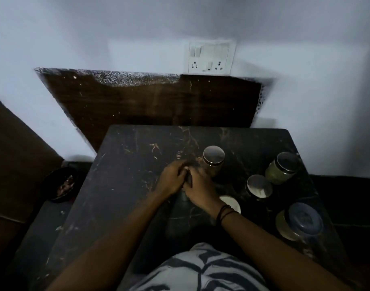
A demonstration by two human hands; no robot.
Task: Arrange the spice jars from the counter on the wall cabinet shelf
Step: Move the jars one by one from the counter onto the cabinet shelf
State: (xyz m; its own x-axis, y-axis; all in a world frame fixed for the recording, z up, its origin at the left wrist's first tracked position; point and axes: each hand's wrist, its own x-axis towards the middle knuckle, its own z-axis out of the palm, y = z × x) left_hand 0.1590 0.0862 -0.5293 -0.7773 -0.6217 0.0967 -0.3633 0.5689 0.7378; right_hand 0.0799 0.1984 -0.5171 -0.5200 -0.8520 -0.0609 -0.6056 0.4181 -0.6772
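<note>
i see a dark marbled tabletop (125, 164) with pale veins. on it, toward 1 o'clock, stands a steel-lidded jar (213, 159). at 3 o'clock sit a green-filled jar (281, 168) and a smaller steel-lidded jar (259, 185). a white-lidded jar (232, 203) sits near centre. at 4 o'clock stands a blue-lidded jar (301, 221).

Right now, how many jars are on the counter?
5 show clearly: a silver-lidded jar behind the hands, a green-filled one, a dark one, a blue-lidded one, a white-topped one. The hands may hide another.
</note>
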